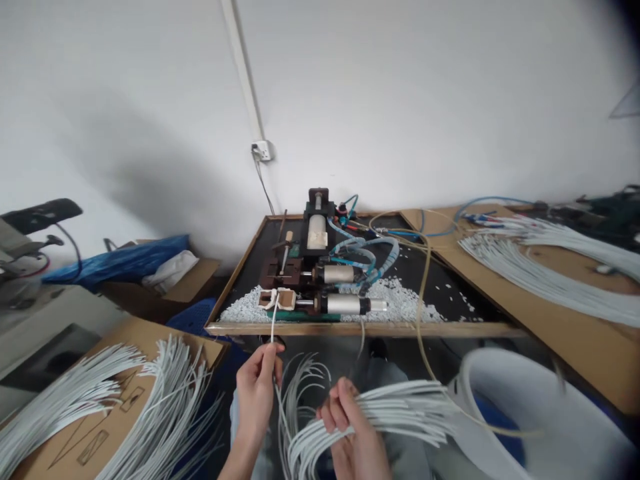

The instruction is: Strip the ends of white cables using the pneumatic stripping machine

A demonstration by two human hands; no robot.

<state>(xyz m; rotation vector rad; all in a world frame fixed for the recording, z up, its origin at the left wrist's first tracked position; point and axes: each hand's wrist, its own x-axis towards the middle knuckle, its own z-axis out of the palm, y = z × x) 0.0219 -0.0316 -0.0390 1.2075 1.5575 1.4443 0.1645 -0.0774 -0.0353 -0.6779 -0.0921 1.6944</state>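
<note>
My left hand (259, 385) pinches one thin white cable (273, 320) that runs up from my fingers into the white fixture (280, 299) at the front of a pneumatic bench machine (320, 277). My right hand (350, 427) grips a bundle of white cables (395, 407) that fans out to the right and curls down on the left in front of my lap. The machine, with silver cylinders and blue coiled hoses, stands on a black tray (450, 303) littered with white scraps.
Cut white cables lie on cardboard (125, 393) at the lower left. More white cables (550, 273) are spread on the wooden table at the right. A white bin (540, 400) sits at the lower right. A wall socket (263, 150) is behind the machine.
</note>
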